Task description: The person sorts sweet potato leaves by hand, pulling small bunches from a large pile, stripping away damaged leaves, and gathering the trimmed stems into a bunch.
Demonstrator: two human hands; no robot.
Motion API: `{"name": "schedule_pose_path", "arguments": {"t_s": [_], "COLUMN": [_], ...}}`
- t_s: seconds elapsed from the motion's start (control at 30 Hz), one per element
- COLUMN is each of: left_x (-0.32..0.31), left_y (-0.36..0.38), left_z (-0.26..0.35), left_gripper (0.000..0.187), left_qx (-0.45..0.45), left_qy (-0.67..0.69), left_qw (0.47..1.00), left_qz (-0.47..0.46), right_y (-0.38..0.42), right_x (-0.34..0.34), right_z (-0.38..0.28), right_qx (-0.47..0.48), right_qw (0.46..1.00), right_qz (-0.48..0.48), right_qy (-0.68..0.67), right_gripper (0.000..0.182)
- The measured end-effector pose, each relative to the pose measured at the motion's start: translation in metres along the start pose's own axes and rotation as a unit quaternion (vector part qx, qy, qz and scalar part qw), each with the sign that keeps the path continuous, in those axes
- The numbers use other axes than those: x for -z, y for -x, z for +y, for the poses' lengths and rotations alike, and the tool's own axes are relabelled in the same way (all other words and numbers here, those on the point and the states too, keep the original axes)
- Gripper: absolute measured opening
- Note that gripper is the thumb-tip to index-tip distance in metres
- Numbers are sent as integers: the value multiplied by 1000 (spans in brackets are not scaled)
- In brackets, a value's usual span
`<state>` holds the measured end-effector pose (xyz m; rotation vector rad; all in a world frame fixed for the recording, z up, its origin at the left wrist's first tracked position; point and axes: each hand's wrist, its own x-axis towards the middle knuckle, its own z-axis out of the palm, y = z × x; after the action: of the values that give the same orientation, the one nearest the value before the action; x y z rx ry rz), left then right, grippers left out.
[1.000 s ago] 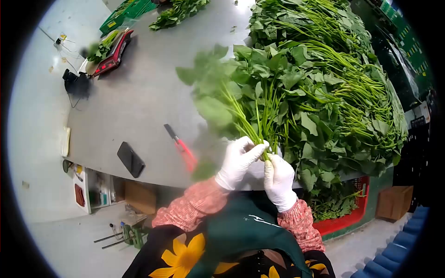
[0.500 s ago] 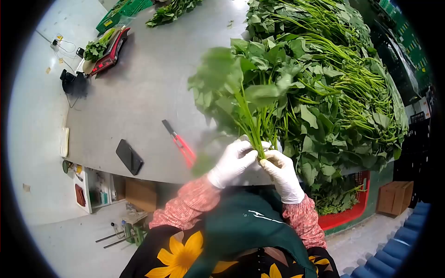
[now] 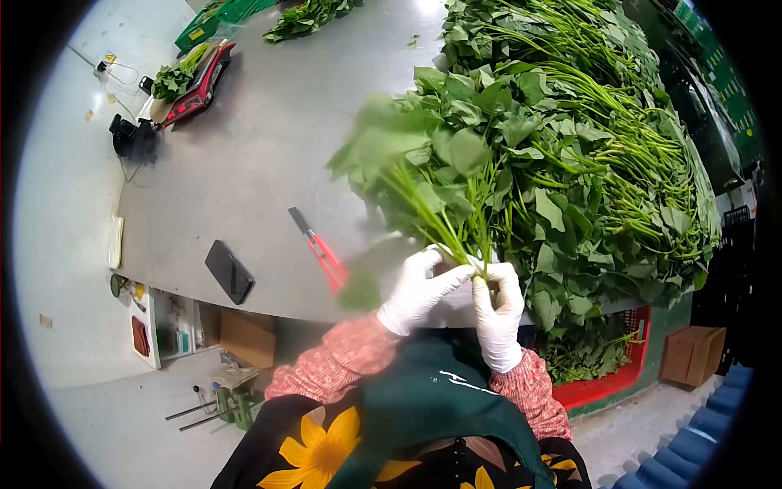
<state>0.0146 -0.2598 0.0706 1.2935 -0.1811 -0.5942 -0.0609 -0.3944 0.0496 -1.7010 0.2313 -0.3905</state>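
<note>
Hands (image 3: 456, 293) on greens bunch (image 3: 423, 175)

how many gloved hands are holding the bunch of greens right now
2: the left hand wraps the stems of the bunch of greens from the left, and the right hand pinches them from the right.
</note>
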Motion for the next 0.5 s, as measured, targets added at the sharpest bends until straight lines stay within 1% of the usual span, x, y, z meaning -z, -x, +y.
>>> {"name": "schedule_pose_path", "arguments": {"t_s": [0.03,0.07,0.1,0.13,0.17,0.2,0.23,0.27,0.33,0.37,0.4,0.43,0.47,0.5], "left_x": [0,-1,-4,-5,-8,-10,-7,-11,6,-2,-12,-18,-26,-27], "left_y": [0,1,0,0,1,3,-1,-1,-8,-4,-1,-1,-2,-5], "left_z": [-1,-2,-6,-5,-1,1,-10,16,-9,-6,-6,-10,-2,-3], "left_gripper": [21,20,19,19,19,19,19,20,21,21,21,21,20,19], "left_qx": [7,14,-24,-8,8,25,-40,120,27,-6,-38,-53,-30,-46], "left_qy": [1,2,39,13,-13,-39,-85,-108,-57,-47,-38,-9,-22,-16], "left_qw": [1000,1000,999,999,999,998,993,981,997,999,999,999,999,999], "left_qz": [10,20,20,30,40,49,71,109,48,25,4,-4,7,-7], "right_y": [3,5,4,2,3,1,0,-2,-17,-19,-16,-17,-17,-18], "right_x": [-3,-4,-7,-8,-5,-9,0,14,32,42,49,61,69,70], "right_z": [0,1,0,-2,-4,-11,-15,-16,-17,-21,-25,-23,-23,-32], "right_qx": [-6,-10,1,11,-17,-1,-16,-30,77,89,44,65,86,91], "right_qw": [1000,1000,999,997,995,989,988,985,958,949,937,926,911,914], "right_qz": [6,17,38,59,83,110,139,169,215,223,270,256,242,251], "right_qy": [-18,-3,-28,-53,-44,-96,-65,-33,-174,-203,-219,-271,-322,-304], "right_gripper": [20,16,11,7,9,14,16,18,20,16,17,17,18,16]}}
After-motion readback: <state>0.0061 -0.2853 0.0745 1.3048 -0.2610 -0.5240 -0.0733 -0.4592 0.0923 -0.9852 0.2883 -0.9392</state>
